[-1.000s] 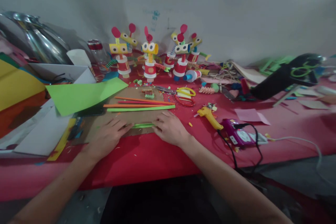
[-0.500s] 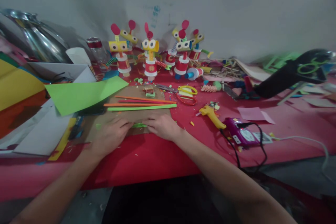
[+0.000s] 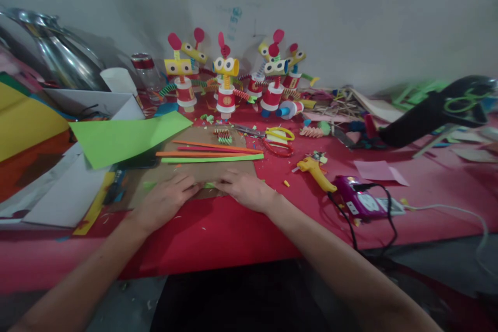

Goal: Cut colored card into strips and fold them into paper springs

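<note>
A green paper strip (image 3: 209,185) lies along the near edge of a brown cardboard sheet (image 3: 202,171), mostly covered by my hands. My left hand (image 3: 167,198) is closed on its left part, fingers bent and pressed down. On the right part my right hand (image 3: 246,188) closes its fingertips in the same way. A small gap of green shows between the hands. Just beyond them lie a longer green strip (image 3: 212,158) and orange strips (image 3: 206,153) with a red one between. Small folded paper springs (image 3: 223,136) sit farther back on the cardboard.
Behind stand several paper-cup figures (image 3: 226,96). Scissors (image 3: 279,135), a yellow glue gun (image 3: 317,174) and a purple power strip (image 3: 360,198) with cables lie to the right. On the left are a green sheet (image 3: 128,137), a white box (image 3: 58,187) and a utility knife (image 3: 113,188).
My hands stay on the green strip; their fingertips have shifted slightly, and less green shows between them. The whole view has moved a little.
</note>
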The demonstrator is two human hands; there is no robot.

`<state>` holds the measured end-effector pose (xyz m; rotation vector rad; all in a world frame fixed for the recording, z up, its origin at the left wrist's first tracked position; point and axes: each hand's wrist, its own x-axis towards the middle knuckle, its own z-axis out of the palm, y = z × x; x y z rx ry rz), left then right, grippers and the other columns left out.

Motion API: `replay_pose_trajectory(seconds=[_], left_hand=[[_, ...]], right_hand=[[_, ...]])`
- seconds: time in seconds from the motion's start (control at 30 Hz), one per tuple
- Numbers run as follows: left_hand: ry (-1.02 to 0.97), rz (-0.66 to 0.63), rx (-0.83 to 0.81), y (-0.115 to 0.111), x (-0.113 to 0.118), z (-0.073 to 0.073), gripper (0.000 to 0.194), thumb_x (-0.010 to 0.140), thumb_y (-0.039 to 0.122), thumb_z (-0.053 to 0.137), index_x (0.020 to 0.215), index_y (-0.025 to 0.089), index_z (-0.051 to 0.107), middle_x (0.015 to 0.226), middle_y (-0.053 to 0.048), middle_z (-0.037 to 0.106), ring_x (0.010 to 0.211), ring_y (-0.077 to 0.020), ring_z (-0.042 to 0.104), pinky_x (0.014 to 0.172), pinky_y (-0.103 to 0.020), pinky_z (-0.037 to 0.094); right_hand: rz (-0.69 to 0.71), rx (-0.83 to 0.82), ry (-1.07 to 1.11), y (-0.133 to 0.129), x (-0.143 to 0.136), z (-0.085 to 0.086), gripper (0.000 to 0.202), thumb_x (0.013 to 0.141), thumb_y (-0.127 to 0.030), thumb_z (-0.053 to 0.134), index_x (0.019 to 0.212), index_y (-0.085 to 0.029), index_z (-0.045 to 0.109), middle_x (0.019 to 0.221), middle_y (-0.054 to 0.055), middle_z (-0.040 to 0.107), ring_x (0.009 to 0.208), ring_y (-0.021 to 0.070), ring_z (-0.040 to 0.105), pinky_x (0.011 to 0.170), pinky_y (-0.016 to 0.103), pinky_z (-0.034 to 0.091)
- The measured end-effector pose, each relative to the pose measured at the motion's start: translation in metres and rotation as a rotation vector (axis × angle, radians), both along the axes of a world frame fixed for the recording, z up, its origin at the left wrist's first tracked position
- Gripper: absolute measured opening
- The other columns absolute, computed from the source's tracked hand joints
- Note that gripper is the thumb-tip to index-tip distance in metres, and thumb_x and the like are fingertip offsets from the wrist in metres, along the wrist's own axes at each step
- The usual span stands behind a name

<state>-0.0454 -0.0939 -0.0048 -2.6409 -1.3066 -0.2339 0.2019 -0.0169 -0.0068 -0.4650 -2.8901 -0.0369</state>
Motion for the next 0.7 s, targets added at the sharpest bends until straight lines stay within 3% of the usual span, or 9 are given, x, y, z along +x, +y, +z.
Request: replay_pose_trajectory(seconds=[0.13,0.3,0.53,0.7], left_hand=[[0.0,-0.009,0.057,-0.003,-0.005,0.0,0.039,0.093,0.01,0.038,0.12,0.022,0.063,0.103,-0.006,0.066,0.1,-0.0212,0.058,0.089,-0.039,0.043],[0.007,0.016,0.155,-0.006,-0.009,0.001,0.037,0.091,0.008,0.041,0.114,0.021,0.066,0.1,-0.005,0.069,0.094,-0.0206,0.06,0.086,-0.04,0.04],[-0.033,0.04,0.05,-0.009,-0.015,-0.003,0.037,0.094,0.014,0.038,0.122,0.023,0.062,0.102,-0.006,0.067,0.1,-0.0218,0.059,0.087,-0.039,0.042],[-0.091,0.026,0.002,-0.01,-0.018,-0.005,0.041,0.097,0.019,0.032,0.127,0.024,0.059,0.105,-0.007,0.067,0.102,-0.0212,0.059,0.088,-0.039,0.043]], right_hand=[[-0.021,-0.011,-0.006,-0.002,0.002,0.001,0.028,0.096,-0.016,0.048,0.119,-0.016,0.063,0.11,0.01,0.064,0.103,0.02,0.056,0.087,0.035,0.051],[0.007,-0.053,0.046,0.002,0.01,-0.004,0.033,0.095,-0.013,0.048,0.125,-0.021,0.059,0.117,0.007,0.063,0.107,0.0182,0.056,0.089,0.034,0.051],[0.095,-0.011,0.028,0.007,0.025,-0.004,0.038,0.095,-0.008,0.045,0.131,-0.016,0.054,0.124,0.01,0.062,0.114,0.0187,0.056,0.097,0.037,0.049],[0.08,-0.009,-0.032,0.008,0.04,0.005,0.038,0.095,-0.009,0.047,0.131,-0.02,0.055,0.125,0.008,0.063,0.113,0.0181,0.057,0.095,0.037,0.05]])
